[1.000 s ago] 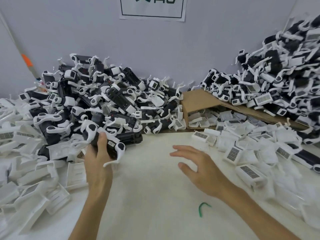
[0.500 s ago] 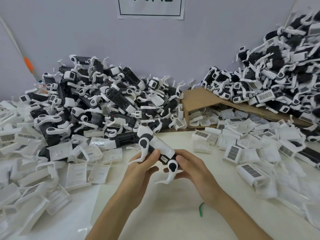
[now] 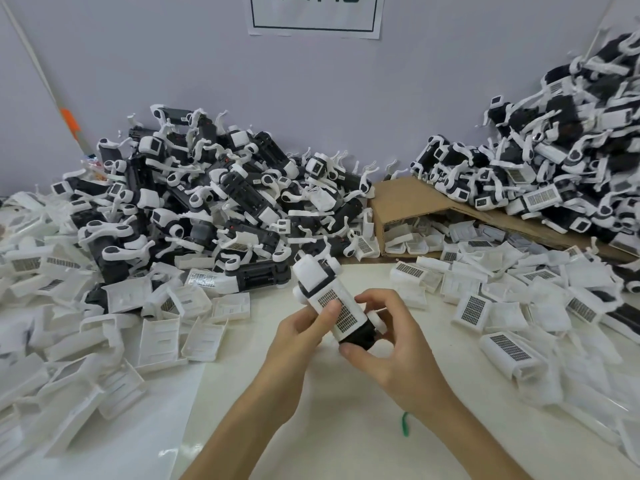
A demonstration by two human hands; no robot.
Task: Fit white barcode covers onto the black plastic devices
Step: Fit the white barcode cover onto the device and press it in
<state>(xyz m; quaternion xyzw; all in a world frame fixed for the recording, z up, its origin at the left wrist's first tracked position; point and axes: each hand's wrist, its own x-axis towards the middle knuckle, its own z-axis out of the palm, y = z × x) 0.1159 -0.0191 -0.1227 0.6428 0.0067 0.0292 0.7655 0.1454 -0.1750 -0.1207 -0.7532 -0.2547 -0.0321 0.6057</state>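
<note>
The black device, bare a moment ago, now wears a white barcode cover — seemingly seated. Left hand and right hand both grip it just above the table, left thumb pressing the cover.

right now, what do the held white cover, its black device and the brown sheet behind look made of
White cover: probably moulded plastic, matt, crisp edges, printed barcode grid.
Black device: likely plastic too, smooth and even.
Brown sheet: cardboard, dull and fibrous-looking, folded with a raw cut edge.
</note>
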